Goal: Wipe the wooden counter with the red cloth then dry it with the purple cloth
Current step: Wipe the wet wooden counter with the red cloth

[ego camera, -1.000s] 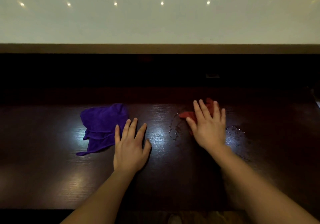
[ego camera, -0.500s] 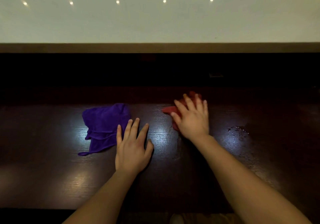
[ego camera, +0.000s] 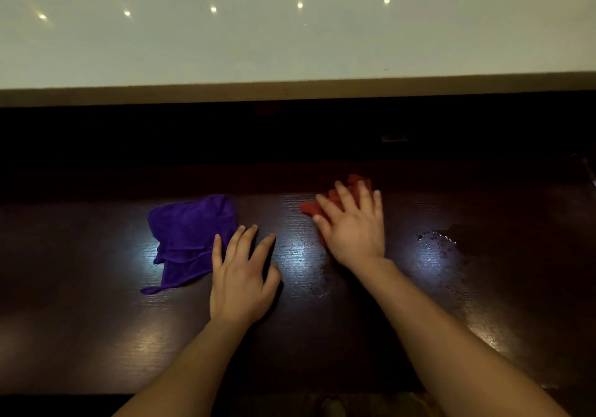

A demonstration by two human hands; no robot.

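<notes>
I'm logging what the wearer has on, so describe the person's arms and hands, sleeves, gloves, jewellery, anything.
Both forearms are bare up to the frame edge: no sleeves visible. The left hand and right hand wear no gloves, and no rings, watch or bracelet show. Nails are short and unpainted.

Left hand (ego camera: 240,283) flat, fingers spread; right hand (ego camera: 353,228) flat, palm down, forearm extended.

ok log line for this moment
phase: wiping | right hand: flat on red cloth | left hand: flat on counter | purple cloth: idle
</notes>
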